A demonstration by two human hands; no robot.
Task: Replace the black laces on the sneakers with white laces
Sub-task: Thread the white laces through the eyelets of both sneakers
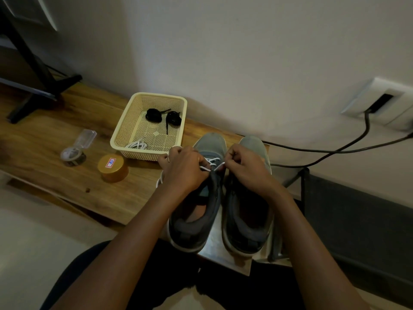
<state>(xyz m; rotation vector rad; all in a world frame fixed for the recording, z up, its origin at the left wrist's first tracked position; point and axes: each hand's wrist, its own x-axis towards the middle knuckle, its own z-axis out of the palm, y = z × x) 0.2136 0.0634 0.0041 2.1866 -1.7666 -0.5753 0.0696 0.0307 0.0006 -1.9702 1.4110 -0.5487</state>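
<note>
Lacing half done: left hand [183,168] and right hand [244,164] are gripping white lace [211,163] ends on left sneaker [196,211]; right sneaker [248,211] is waiting, black laces [162,116] in basket [125,128] behind.

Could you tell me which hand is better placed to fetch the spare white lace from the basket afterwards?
Left. The left hand is right beside the basket, where the white lace lies; the right hand is farther away.

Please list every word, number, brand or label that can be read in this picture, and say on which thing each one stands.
White sticker with a red border on the gold lid: it carries blue marks, too blurred to read.
Small open jar beside it: no text can be made out.
Sneakers, basket, wall socket: no brand or lettering shows.
So nothing here can be quoted with certainty.
</note>
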